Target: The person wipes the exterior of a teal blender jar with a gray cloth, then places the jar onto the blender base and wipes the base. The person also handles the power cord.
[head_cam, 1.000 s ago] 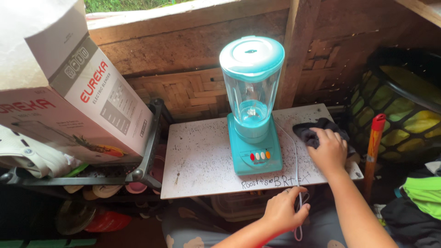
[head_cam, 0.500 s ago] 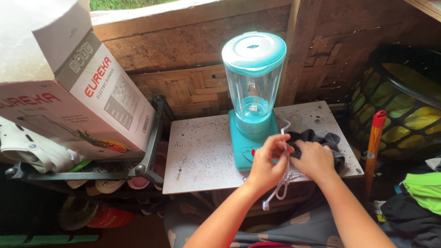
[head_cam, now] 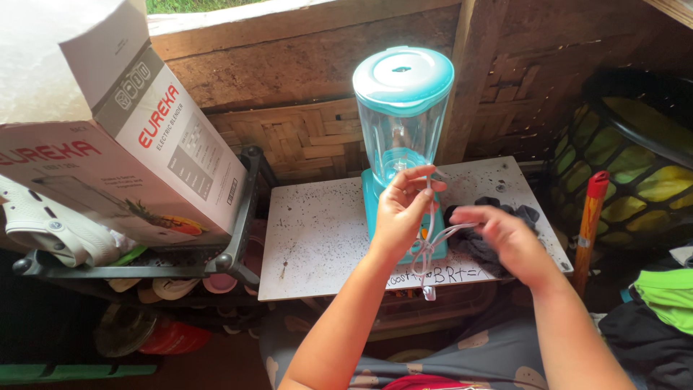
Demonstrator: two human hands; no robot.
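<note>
1. A thin white cord (head_cam: 433, 242) is being pinched in the left hand (head_cam: 401, 213), its grip clenched on it, in front of the teal blender (head_cam: 401, 137) on the speckled tabletop (head_cam: 317, 238).
2. The cord's loop is being held by the right hand (head_cam: 509, 242), fingers closed, above a dark cloth (head_cam: 480, 245).

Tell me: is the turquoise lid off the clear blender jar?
No, the turquoise lid sits on top of the clear blender jar.
</note>
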